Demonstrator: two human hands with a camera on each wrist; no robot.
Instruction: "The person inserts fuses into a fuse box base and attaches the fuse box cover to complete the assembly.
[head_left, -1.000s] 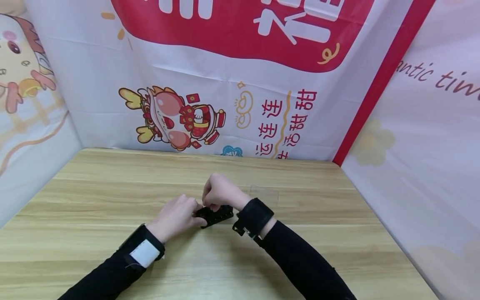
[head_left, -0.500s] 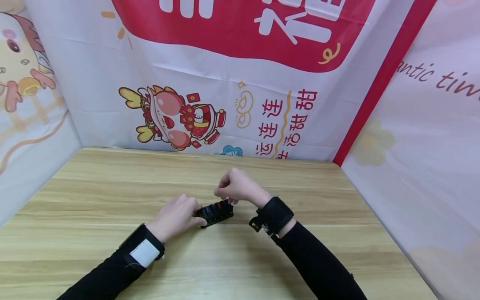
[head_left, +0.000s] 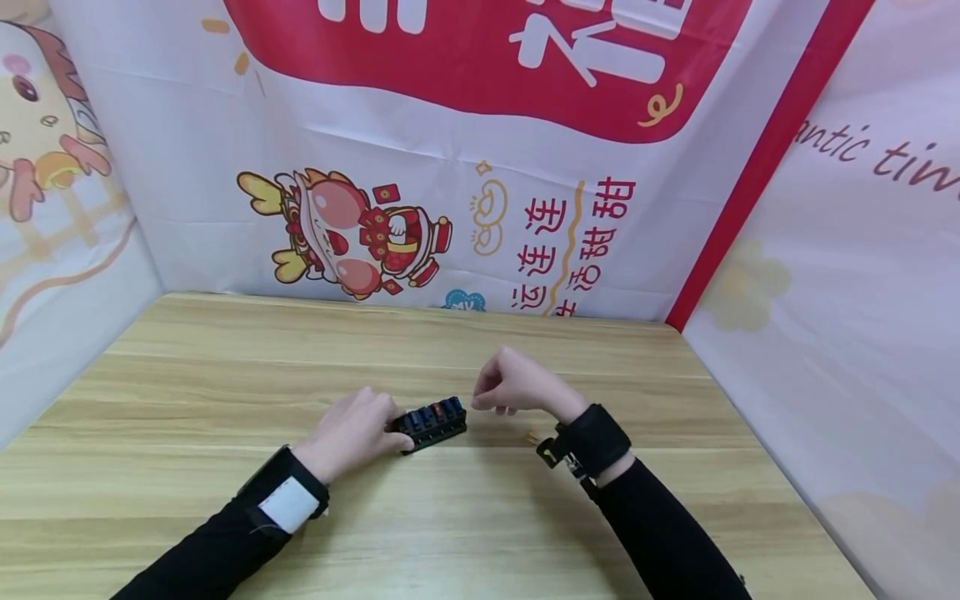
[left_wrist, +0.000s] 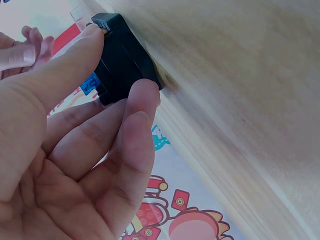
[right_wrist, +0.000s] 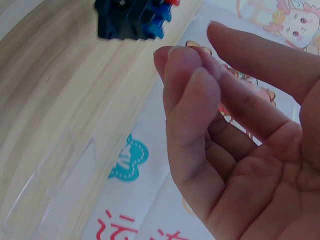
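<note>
A small black fuse block (head_left: 431,427) with a row of blue inserts and one red insert lies on the wooden table in the head view. My left hand (head_left: 352,436) grips its left end between thumb and fingers. From the left wrist view, the black end of the block (left_wrist: 125,60) shows, with a blue insert (left_wrist: 90,84) at its side. My right hand (head_left: 527,387) is just right of the block, apart from it. In the right wrist view its thumb stands away from the loosely bent fingers (right_wrist: 192,95), with nothing visible between them.
A clear plastic piece (right_wrist: 65,170), probably a cover, lies on the table by the right hand. The wooden table (head_left: 480,533) ends at a printed cloth backdrop (head_left: 360,142), with cloth walls at both sides.
My right hand has moved from over the block to its right, uncovering the row of blue and red inserts. The left hand and the block have stayed in place.
</note>
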